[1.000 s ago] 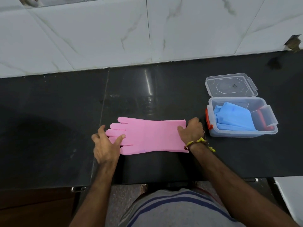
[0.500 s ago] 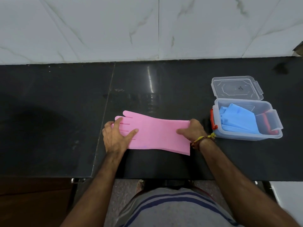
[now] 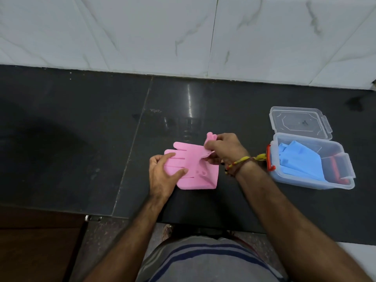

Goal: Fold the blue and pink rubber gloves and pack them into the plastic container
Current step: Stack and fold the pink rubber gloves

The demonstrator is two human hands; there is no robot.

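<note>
My left hand [image 3: 162, 176] lies open and flat, pressing the finger end of the flat pink rubber glove [image 3: 193, 169] onto the polished black stone counter [image 3: 81, 139]. My right hand [image 3: 223, 149] pinches the glove's cuff end, lifted and doubled over toward the fingers. Right of the glove, near but apart, stands the clear rectangular plastic container [image 3: 345, 171], hinged lid open, with the folded blue rubber glove [image 3: 299, 159] inside.

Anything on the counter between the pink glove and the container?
Head view: only the right hand's wrist with its thread band crosses between pink glove and container; the counter there is otherwise bare.
</note>
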